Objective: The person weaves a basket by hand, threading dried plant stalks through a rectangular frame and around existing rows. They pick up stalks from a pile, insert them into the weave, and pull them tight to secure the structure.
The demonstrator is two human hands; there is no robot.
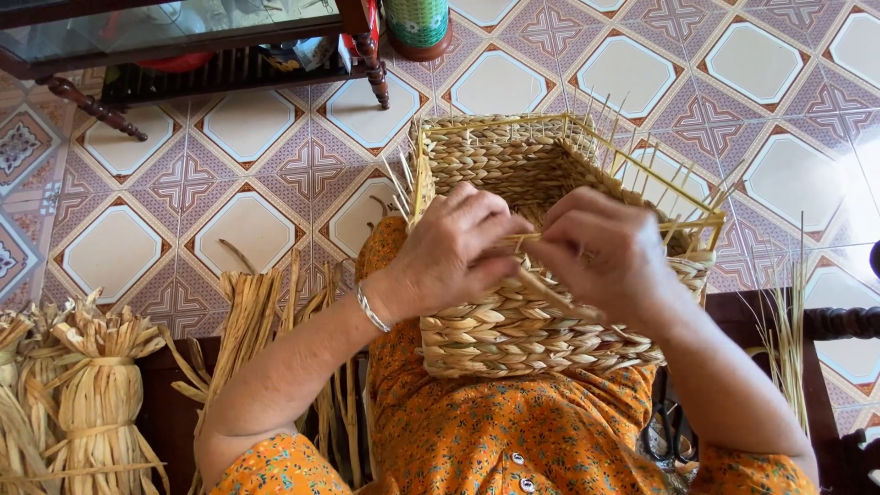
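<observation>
A half-woven rectangular basket (513,165) of pale straw braid on a yellow frame rests on my lap, its open mouth facing away. My left hand (454,252) presses on the basket's near rim, fingers pinched on a straw strand (550,295). My right hand (605,252) grips the same strand at the rim, right beside the left. Thin upright stakes stick out along the basket's top edge. A silver bracelet circles my left wrist.
Tied bundles of dried straw (92,394) stand at the lower left, and loose strands (257,321) lean beside my left arm. A dark wooden table with a glass top (183,46) and a green woven pot (417,23) stand on the patterned tile floor.
</observation>
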